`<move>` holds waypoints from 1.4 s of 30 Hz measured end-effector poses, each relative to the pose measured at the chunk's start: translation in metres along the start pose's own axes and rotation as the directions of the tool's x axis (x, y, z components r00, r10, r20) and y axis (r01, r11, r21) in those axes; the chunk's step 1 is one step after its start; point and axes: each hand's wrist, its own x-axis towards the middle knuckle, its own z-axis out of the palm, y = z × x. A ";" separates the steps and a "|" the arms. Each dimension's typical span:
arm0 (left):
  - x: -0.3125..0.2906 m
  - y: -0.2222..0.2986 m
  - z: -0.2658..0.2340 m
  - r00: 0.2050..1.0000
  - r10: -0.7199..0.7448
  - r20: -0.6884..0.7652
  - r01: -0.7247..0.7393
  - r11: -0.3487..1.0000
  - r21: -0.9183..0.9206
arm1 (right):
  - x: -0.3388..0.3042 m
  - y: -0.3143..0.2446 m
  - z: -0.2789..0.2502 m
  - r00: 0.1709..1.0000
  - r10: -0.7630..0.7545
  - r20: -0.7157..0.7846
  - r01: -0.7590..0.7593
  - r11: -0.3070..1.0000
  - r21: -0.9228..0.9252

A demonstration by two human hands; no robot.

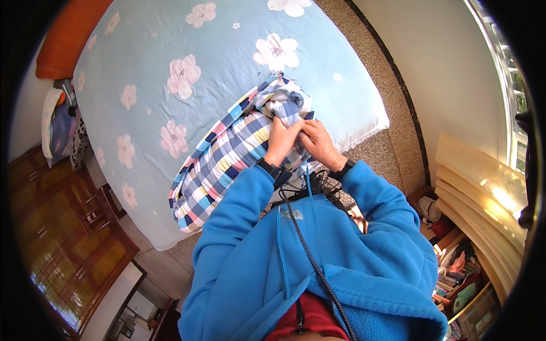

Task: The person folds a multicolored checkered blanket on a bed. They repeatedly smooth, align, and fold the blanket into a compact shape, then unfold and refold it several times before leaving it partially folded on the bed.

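A checked quilt (236, 149) in blue, white, yellow and pink lies bunched in a long heap along the near side of the bed. Its right end is gathered up in front of me. My left hand (281, 140) is closed on the gathered cloth there. Beside it, almost touching, my right hand (320, 143) pinches the same bunch. The fingertips of both hands are partly hidden in the folds. Under the quilt is a light blue bed sheet (222, 96) with pale flowers, spread over the mattress.
Speckled floor (392, 153) runs between the bed and the right wall. Low on the right stand pale boards (480, 193) and a shelf of books (458, 278). A brown wooden cabinet (57, 227) is at the left. An orange cushioned piece (65, 42) adjoins the bed's far left corner.
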 end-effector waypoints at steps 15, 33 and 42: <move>0.004 -0.028 -0.008 0.990 -0.101 0.094 0.138 0.698 -0.703 | -0.001 0.002 0.000 0.950 0.276 0.143 -0.299 0.938 0.176; -0.006 -0.004 0.021 0.966 -0.062 -0.251 -0.108 0.786 -0.609 | 0.093 0.033 -0.017 0.978 -0.088 0.187 0.135 0.958 -0.254; 0.004 -0.010 0.023 0.898 -0.116 -0.424 -0.027 0.948 -0.316 | 0.127 0.080 -0.038 0.820 -0.038 0.571 -0.161 0.942 0.295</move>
